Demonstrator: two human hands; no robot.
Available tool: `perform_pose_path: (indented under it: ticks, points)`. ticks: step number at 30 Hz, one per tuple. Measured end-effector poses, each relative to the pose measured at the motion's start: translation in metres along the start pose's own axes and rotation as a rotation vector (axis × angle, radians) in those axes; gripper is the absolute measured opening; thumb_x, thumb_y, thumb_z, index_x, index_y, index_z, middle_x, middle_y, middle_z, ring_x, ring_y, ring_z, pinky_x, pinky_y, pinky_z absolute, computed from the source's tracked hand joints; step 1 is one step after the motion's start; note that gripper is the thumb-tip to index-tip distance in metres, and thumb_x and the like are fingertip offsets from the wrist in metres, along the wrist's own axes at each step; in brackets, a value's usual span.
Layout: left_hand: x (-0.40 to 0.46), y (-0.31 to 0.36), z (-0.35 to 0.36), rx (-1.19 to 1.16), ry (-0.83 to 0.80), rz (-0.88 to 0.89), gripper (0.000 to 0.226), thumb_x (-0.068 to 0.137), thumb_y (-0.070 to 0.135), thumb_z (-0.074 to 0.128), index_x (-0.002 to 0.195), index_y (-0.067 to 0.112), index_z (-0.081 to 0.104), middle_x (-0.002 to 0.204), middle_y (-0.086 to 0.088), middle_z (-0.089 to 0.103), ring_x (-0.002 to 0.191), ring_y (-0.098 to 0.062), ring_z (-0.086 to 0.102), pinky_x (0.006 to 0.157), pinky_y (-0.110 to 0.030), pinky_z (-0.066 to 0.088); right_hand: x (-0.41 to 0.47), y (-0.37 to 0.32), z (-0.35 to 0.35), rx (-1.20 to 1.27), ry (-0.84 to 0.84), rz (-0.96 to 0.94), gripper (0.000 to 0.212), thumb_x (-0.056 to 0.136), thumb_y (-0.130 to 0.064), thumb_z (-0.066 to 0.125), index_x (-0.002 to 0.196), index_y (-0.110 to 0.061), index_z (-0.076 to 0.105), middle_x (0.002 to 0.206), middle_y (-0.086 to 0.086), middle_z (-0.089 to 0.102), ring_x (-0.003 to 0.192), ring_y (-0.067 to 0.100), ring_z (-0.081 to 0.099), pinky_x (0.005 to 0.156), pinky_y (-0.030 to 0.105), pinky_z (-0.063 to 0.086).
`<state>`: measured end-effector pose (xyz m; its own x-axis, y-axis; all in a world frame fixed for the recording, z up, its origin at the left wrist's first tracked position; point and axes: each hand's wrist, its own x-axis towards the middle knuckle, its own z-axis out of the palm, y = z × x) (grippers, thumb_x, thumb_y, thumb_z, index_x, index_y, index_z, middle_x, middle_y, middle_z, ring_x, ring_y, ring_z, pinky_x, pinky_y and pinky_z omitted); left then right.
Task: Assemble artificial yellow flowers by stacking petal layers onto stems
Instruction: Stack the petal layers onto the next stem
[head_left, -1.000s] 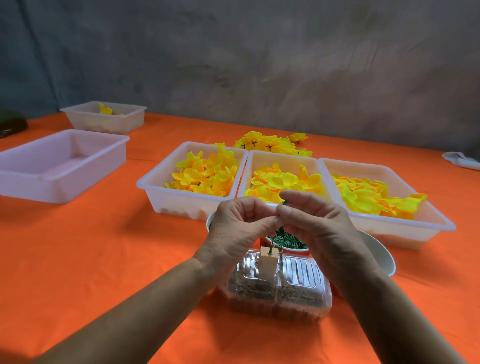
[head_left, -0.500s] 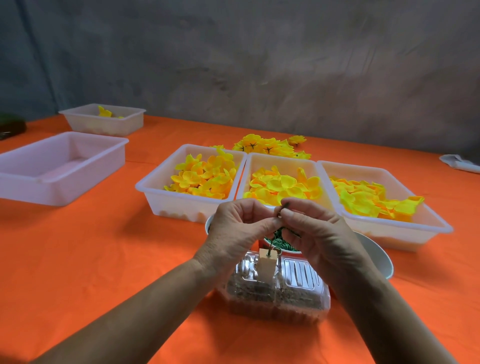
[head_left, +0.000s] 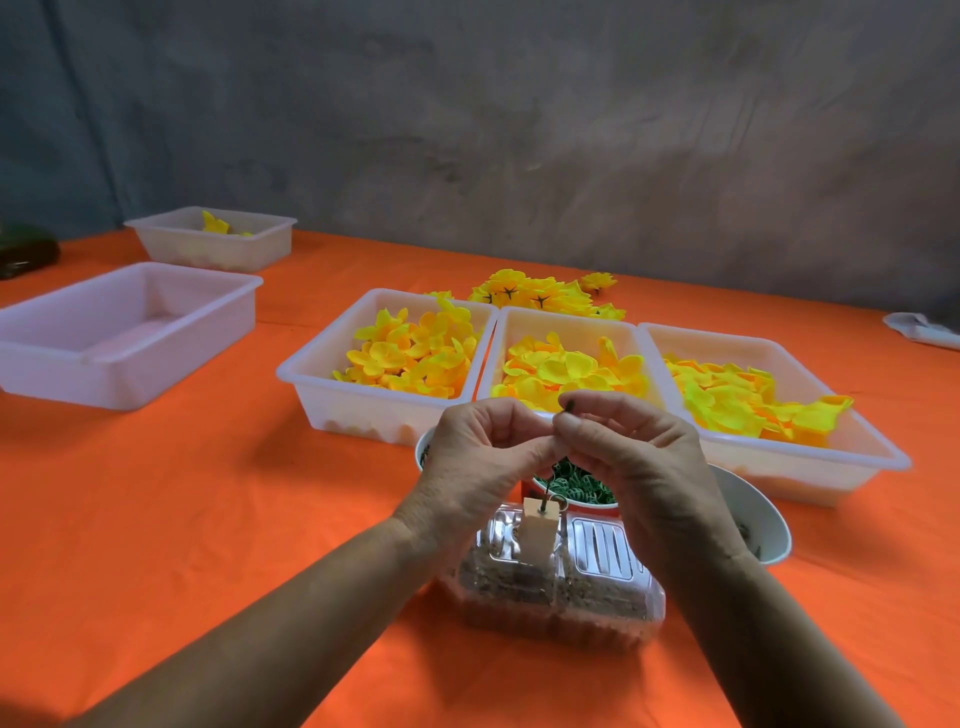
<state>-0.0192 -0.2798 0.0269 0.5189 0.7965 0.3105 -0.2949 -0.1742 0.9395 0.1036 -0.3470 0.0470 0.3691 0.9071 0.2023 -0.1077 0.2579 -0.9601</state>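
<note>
Above the clear lidded box (head_left: 553, 587) at the near edge of the worktop (head_left: 208, 509), both hands meet fingertip to fingertip; left hand (head_left: 483, 462) is curled, thumb and forefinger pinching a thin dark green stem (head_left: 567, 405); right hand (head_left: 623, 457) is also curled, pinching the same stem just beside the left; only the stem's tip shows above the fingers, and a short length below them runs down into a small pale block (head_left: 537, 532) that hangs or stands over the box; which, I cannot tell; no petal layer is visible on this stem.

Supply: three white trays side by side behind the hands; left tray (head_left: 322, 395) holds cupped yellow-orange petals; middle tray (head_left: 563, 322) holds flatter yellow petals; right tray (head_left: 810, 447) holds pale yellow-green petals; all look well stocked; a cup of green ring parts (head_left: 576, 488) sits just under the hands; a white bowl (head_left: 753, 525) is at the right, contents mostly hidden.

Done: a heap of finished yellow flowers (head_left: 540, 293) lies on the worktop behind the trays; one or two more yellow pieces sit in a far small tray (head_left: 218, 249); a large tray (head_left: 104, 343) at left holds nothing visible.

Judgement: several flowers complete; the current one is at its first step, stem in hand, all petal layers yet to stack; the full trays suggest many remain.
</note>
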Motion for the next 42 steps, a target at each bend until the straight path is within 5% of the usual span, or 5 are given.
perform_pose_path:
  ticks: [8, 16, 23, 30, 42]
  points:
    - [0.0, -0.001, 0.001, -0.026, 0.004, -0.001, 0.007, 0.073, 0.004, 0.075, 0.072, 0.007, 0.069, 0.067, -0.005, 0.069, 0.063, -0.012, 0.063, 0.062, -0.021, 0.051, 0.007, 0.0, -0.006, 0.188, -0.029, 0.25, 0.025, 0.053, -0.017, 0.075, 0.078, -0.017, 0.078, 0.078, 0.002, 0.073, 0.072, 0.009, 0.069, 0.059, 0.018, 0.051]
    - [-0.001, 0.0, 0.0, -0.014, 0.003, 0.002, 0.007, 0.074, 0.004, 0.075, 0.073, 0.009, 0.07, 0.068, -0.005, 0.07, 0.063, -0.012, 0.064, 0.062, -0.022, 0.05, 0.006, 0.001, -0.007, 0.205, -0.015, 0.32, 0.019, 0.056, -0.018, 0.074, 0.074, -0.021, 0.078, 0.079, -0.001, 0.073, 0.072, 0.007, 0.068, 0.072, 0.027, 0.042]
    - [-0.003, 0.002, 0.001, -0.033, -0.003, 0.023, 0.019, 0.065, 0.02, 0.074, 0.077, 0.006, 0.07, 0.067, -0.003, 0.069, 0.061, -0.009, 0.064, 0.057, -0.019, 0.05, 0.004, 0.003, -0.006, 0.213, 0.014, 0.3, 0.019, 0.052, -0.019, 0.076, 0.072, -0.021, 0.078, 0.079, 0.0, 0.073, 0.075, 0.007, 0.069, 0.075, 0.028, 0.043]
    - [-0.005, 0.002, 0.001, -0.052, 0.005, 0.031, 0.008, 0.072, 0.012, 0.072, 0.075, 0.005, 0.069, 0.06, 0.002, 0.067, 0.054, -0.007, 0.06, 0.052, -0.017, 0.047, 0.002, 0.002, -0.006, 0.18, 0.021, 0.274, 0.021, 0.051, -0.021, 0.077, 0.072, -0.021, 0.077, 0.078, -0.002, 0.073, 0.076, 0.006, 0.069, 0.073, 0.027, 0.042]
    - [-0.006, 0.0, 0.002, -0.071, 0.03, -0.001, 0.008, 0.073, 0.01, 0.074, 0.076, 0.005, 0.069, 0.065, -0.003, 0.066, 0.057, -0.009, 0.06, 0.056, -0.018, 0.048, -0.004, -0.001, -0.005, -0.057, -0.006, -0.073, 0.022, 0.058, -0.025, 0.077, 0.079, -0.019, 0.078, 0.08, 0.004, 0.074, 0.078, 0.013, 0.068, 0.067, 0.02, 0.053]
